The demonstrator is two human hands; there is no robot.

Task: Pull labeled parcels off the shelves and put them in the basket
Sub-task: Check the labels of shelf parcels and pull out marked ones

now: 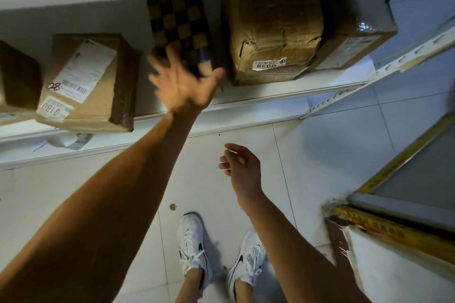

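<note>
— White shoes stand on the tiled floor, nearest the camera. What of the hands?
— The right hand hangs above the floor, fingers loosely curled, holding nothing.
— And the left?
— The left hand reaches to the shelf, blurred, fingers spread wide before the checkered parcel; whether it touches is unclear.
— Where are the other parcels?
— On the same shelf: the 0180 box to the left, the 0038 box to the right.
</note>
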